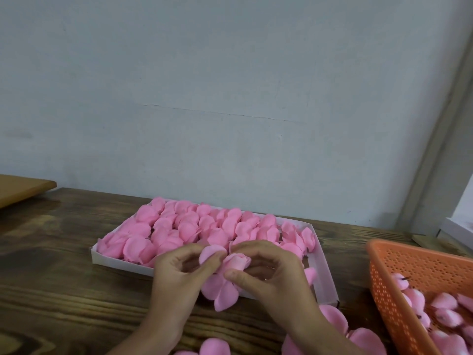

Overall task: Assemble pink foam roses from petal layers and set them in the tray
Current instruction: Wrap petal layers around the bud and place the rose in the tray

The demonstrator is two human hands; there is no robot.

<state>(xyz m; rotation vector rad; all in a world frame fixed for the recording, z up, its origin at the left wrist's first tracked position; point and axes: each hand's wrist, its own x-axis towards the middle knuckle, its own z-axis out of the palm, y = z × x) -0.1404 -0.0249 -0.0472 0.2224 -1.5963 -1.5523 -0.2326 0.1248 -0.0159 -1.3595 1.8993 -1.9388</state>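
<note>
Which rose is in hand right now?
The rose gripped by the left hand and right hand at the white tray's near edge; others lie inside it or the orange basket.

My left hand (179, 270) and right hand (271, 271) meet side by side (forearms angled inward), fingers curled, both pinching the rose (236, 262).

A dark wooden table (64, 278) meets a pale wall (230, 98), tan board (20, 187) at left.
</note>
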